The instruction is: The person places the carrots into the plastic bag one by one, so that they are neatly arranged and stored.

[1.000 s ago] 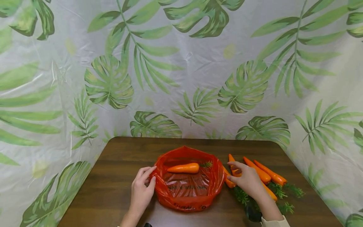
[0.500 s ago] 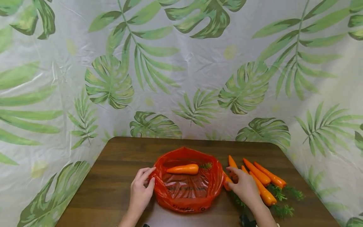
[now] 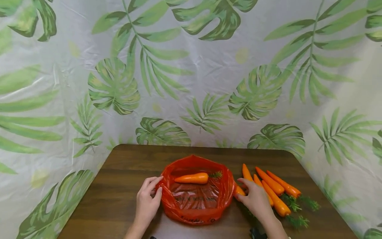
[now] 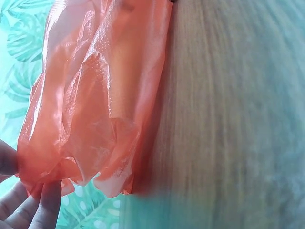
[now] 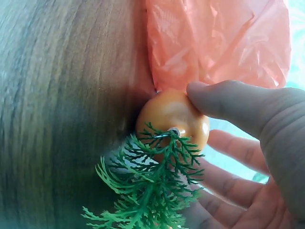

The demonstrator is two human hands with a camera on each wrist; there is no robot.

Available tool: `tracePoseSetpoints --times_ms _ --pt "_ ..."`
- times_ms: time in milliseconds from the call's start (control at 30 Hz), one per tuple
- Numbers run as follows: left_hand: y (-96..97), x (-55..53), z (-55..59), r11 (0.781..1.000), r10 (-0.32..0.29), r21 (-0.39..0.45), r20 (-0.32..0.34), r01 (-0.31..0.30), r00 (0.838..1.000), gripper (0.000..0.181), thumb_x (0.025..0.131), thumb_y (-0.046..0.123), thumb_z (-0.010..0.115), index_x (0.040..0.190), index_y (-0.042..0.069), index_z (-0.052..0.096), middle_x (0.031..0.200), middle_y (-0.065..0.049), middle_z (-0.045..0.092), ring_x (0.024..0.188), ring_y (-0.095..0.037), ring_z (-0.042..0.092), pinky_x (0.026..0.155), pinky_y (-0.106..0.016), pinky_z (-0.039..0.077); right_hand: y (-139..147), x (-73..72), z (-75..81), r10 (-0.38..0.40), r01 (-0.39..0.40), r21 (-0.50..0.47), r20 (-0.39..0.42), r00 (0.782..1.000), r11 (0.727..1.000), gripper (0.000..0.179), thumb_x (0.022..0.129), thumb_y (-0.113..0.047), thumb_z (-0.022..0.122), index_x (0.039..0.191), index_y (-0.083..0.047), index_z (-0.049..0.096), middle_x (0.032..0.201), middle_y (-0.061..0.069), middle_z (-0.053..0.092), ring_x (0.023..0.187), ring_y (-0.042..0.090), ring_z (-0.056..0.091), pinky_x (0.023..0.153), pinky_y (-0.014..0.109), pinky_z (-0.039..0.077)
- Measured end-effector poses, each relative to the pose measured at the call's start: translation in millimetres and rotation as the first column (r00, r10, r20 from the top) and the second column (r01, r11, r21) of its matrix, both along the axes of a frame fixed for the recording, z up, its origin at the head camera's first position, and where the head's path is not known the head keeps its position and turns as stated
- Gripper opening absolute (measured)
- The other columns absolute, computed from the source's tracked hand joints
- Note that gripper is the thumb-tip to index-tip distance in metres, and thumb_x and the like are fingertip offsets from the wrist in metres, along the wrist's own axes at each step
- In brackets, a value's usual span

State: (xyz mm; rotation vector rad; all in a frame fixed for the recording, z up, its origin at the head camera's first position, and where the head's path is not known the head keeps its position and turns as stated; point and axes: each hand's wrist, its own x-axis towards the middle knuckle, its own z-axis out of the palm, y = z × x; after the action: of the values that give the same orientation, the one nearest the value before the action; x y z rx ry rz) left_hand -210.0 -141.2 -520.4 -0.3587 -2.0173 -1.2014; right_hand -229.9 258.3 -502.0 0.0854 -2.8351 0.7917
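Bagged carrot (image 3: 191, 178): axis crosswise, tip left.
Left hand (image 3: 147, 196): fingers pinch red bag (image 3: 198, 215).
Right hand (image 3: 256, 199): fingers grip outer carrot (image 5: 159, 112), leafy end facing wrist.

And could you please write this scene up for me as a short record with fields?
Surface: brown wood-grain table
Container: red plastic bag, mouth open upward
Visible in bag: one orange carrot with a green top, lying on its side
Left hand: pinches the bag's left edge
Right hand: thumb on another carrot beside the bag, fingers at its other side
Loose carrots: several, on the table's right side, tips pointing away from the person
Backdrop: pale sheet with green leaf print
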Motion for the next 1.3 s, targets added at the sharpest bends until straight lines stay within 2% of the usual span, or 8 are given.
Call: tracePoseSetpoints --times_ms 100,367,533,733,1067,1300 --pt "-1.2 0.4 -0.1 1.0 0.003 -0.007 0.0 -0.003 1.0 0.045 0.078 -0.014 0.074 0.117 0.008 0.075 0.111 -0.002 0.064 0.086 -0.018 0.066 0.068 -0.02 0.056 0 0.3 -1.2 0.001 -0.001 0.003 -0.003 1.0 1.0 0.06 0.074 -0.03 0.089 0.128 -0.015 0.068 0.097 -0.005 0.072 0.077 0.01 0.063 0.067 0.038 0.053" --pt "-1.2 1.9 1.0 1.0 0.0 -0.001 0.026 0.0 1.0 0.043 0.08 -0.012 0.073 0.118 0.008 0.075 0.111 -0.002 0.064 0.085 -0.021 0.068 0.066 -0.029 0.059 -1 1.8 -3.6 -0.003 0.003 0.037 -0.01 1.0 0.999 0.052 0.074 -0.033 0.089 0.12 -0.015 0.072 0.103 -0.001 0.072 0.081 0.014 0.064 0.07 0.042 0.053" --pt "-1.3 1.6 1.4 1.0 0.005 -0.004 0.035 -0.005 0.999 0.044 0.079 -0.013 0.074 0.118 0.008 0.075 0.111 -0.002 0.064 0.09 -0.017 0.066 0.068 -0.025 0.058 -1 1.7 -5.0 -0.003 0.006 0.068 -0.044 0.999 0.998 0.049 0.072 -0.033 0.09 0.115 -0.015 0.074 0.103 0.004 0.072 0.085 0.021 0.065 0.072 0.046 0.051" --pt "-0.8 1.5 2.1 1.0 0.004 -0.013 0.02 -0.003 1.0 0.045 0.078 -0.014 0.074 0.117 0.007 0.075 0.111 -0.003 0.064 0.091 -0.018 0.066 0.068 -0.02 0.056 -1 1.8 -7.6 -0.011 0.015 0.091 -0.046 0.999 0.996 0.052 0.072 -0.034 0.09 0.117 -0.014 0.073 0.102 0.007 0.072 0.081 0.023 0.063 0.068 0.045 0.05" --pt "-1.6 1.0 1.5 1.0 0.007 -0.021 0.031 -0.006 0.999 0.044 0.079 -0.012 0.075 0.118 0.008 0.075 0.111 -0.003 0.064 0.092 -0.018 0.066 0.068 -0.026 0.058 0 0.6 -11.3 -0.009 0.015 0.109 -0.055 0.998 0.994 0.053 0.073 -0.036 0.09 0.118 -0.015 0.071 0.097 0.006 0.07 0.075 0.02 0.061 0.062 0.039 0.047" --pt "-1.2 1.2 1.6 1.0 0.007 -0.021 0.051 -0.005 0.999 0.044 0.08 -0.012 0.074 0.119 0.008 0.074 0.113 -0.003 0.064 0.094 -0.018 0.066 0.068 -0.026 0.058 0 1.9 -11.7 -0.019 0.023 0.118 -0.035 0.999 0.993 0.056 0.075 -0.039 0.088 0.122 -0.015 0.07 0.103 0.008 0.071 0.08 0.022 0.064 0.067 0.045 0.051"
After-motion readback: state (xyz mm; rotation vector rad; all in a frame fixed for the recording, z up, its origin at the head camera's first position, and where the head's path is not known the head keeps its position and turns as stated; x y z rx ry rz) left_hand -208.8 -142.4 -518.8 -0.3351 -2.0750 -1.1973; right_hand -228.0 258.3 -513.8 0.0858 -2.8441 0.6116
